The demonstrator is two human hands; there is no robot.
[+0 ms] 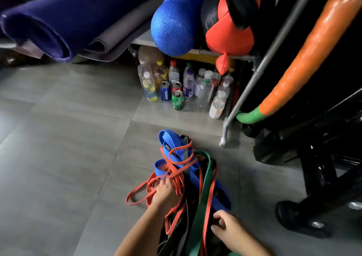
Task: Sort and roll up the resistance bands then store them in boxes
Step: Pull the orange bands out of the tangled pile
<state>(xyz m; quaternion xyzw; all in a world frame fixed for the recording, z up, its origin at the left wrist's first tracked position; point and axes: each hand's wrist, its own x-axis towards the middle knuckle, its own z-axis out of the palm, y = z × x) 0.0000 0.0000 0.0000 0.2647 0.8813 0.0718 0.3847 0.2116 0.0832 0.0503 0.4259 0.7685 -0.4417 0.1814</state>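
Note:
A tangled heap of resistance bands lies on the grey tiled floor in front of me. It holds thin red bands [177, 177], wide blue bands [172, 140], a wide green band [204, 187] and black bands [174, 234]. My left hand [165, 194] is down in the red loops, its fingers curled round several strands. My right hand [227, 227] sits at the heap's right side, its fingers pinching a black band beside the green one. No box is in view.
Several plastic bottles and drink cans [177, 100] stand against a low shelf ahead. Rolled mats [58, 26], a blue foam roller [172, 18] and a red bag [227, 38] lie above them. A metal rack leg [224, 138] and black wheeled equipment [313, 157] crowd the right.

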